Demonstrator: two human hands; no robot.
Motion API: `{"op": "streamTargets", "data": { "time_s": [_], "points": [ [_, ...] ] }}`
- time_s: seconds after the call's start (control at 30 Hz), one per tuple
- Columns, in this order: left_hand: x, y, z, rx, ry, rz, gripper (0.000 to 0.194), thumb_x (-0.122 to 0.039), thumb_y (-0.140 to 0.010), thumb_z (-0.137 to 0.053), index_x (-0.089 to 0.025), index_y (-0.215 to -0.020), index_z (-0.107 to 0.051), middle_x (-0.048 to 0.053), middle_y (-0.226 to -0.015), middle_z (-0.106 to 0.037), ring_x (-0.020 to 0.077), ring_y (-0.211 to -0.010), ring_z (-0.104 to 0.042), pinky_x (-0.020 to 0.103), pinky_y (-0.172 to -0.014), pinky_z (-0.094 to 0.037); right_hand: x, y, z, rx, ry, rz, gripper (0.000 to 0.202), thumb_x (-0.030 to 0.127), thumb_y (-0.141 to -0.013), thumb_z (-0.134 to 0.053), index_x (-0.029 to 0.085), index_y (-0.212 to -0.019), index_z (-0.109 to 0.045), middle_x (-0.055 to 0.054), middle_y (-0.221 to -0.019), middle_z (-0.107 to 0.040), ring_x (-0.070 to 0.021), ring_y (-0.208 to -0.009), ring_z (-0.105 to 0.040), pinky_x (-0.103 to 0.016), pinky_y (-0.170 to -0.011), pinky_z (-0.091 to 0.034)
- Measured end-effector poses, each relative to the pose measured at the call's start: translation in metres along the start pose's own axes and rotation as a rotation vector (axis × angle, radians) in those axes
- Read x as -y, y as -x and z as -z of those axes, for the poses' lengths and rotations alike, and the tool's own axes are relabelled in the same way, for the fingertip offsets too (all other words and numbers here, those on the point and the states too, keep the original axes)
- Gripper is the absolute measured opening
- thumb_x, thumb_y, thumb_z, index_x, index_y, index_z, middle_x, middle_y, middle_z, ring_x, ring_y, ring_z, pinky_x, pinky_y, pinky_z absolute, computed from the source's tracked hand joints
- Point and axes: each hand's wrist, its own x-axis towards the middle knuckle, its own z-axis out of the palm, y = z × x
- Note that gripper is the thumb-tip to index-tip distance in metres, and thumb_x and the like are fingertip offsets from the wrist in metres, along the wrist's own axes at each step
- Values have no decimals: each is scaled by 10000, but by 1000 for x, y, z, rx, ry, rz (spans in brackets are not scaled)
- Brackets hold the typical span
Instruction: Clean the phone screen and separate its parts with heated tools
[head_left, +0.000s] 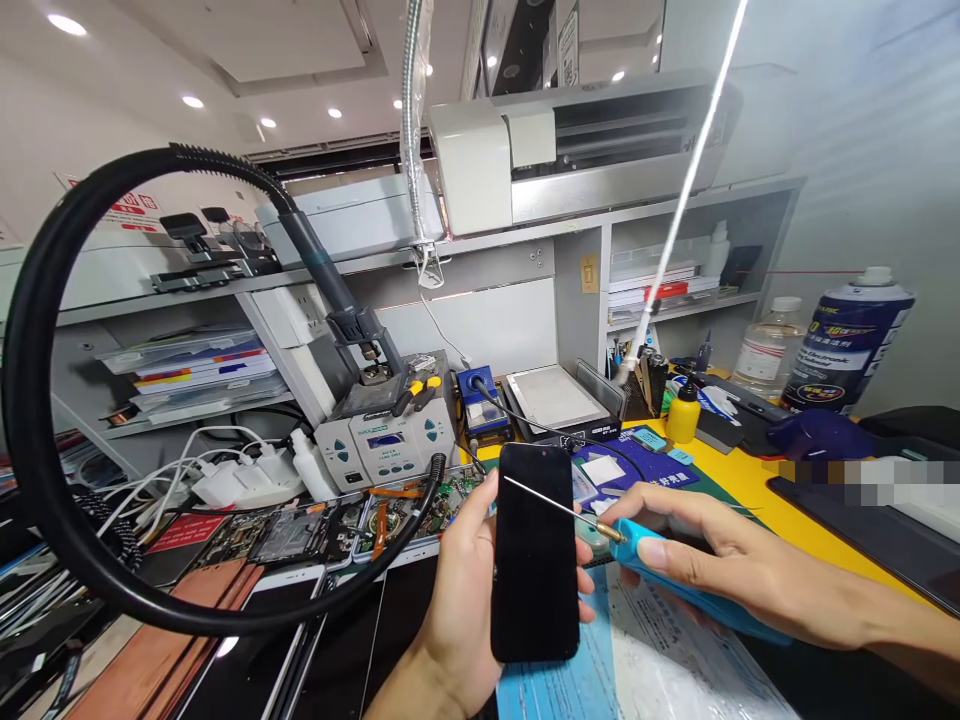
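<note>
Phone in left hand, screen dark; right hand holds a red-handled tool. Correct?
No: the tool has a blue handle, not red, as the head view shows. The rest stands: phone in left hand, screen dark; right hand holds the tool.

From my remote station, I cannot inspect the back of the slim black smartphone. The bare right grip partly covers the turquoise-handled, metal-shafted tool; view's edge cuts off the right forearm.
</note>
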Motion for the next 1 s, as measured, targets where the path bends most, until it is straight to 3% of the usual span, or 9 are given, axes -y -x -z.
{"op": "streamTargets", "data": {
  "time_s": [0.1, 0.4, 0.53, 0.73, 0.87, 1.0],
  "points": [
    [0, 1, -2, 2, 18, 9, 731, -655, -930, -321, -50, -869, -727, 160, -821, -686, 215, -639, -638, 338, -616, -511, -6, 0, -1, -14, -16, 3, 417, 600, -946, -538, 276, -1185, -649, -61, -1164, -696, -298, -1061, -628, -432, -933, -480],
    [0, 0, 2, -1, 27, -3, 687, -638, -871, -467, -37, -1093, -714, 153, -860, -683, 242, -709, -637, 380, -685, -520, 0, 5, -6, -158, 91, -30, 471, 676, -849, -612, 329, -1152, -710, -26, -1193, -720, -355, -1117, -617, -437, -932, -488],
    [0, 1, 2, -28, 28, 0, 687, -636, -879, -462, -37, -1098, -716, 158, -856, -690, 244, -707, -639, 380, -688, -519, 3, 4, -5, -71, 188, -16, 444, 645, -887, -588, 348, -1202, -688, -14, -1282, -698, -347, -1177, -605, -406, -931, -505],
    [-1, 0, 0, -35, 64, -2, 729, -659, -916, -385, -33, -1079, -723, 159, -842, -709, 212, -651, -643, 347, -634, -530, 5, 5, -9, -166, 170, 11, 428, 664, -865, -599, 361, -1138, -731, 6, -1165, -747, -307, -1028, -670, -373, -894, -529],
    [0, 0, -1, -12, 58, 1, 729, -650, -934, -343, -42, -1049, -730, 169, -855, -724, 194, -623, -638, 313, -600, -513, 3, 6, -6, -102, 238, -5, 421, 608, -889, -609, 376, -1228, -700, -6, -1250, -722, -343, -1105, -654, -392, -873, -554],
    [-2, 0, -2, -17, 50, -12, 750, -640, -945, -312, -23, -1022, -732, 164, -806, -712, 201, -618, -640, 328, -614, -524, 1, 7, -3, -101, 255, -9, 427, 597, -888, -619, 367, -1241, -692, -13, -1230, -728, -324, -1031, -680, -372, -828, -573]
  ]
}}
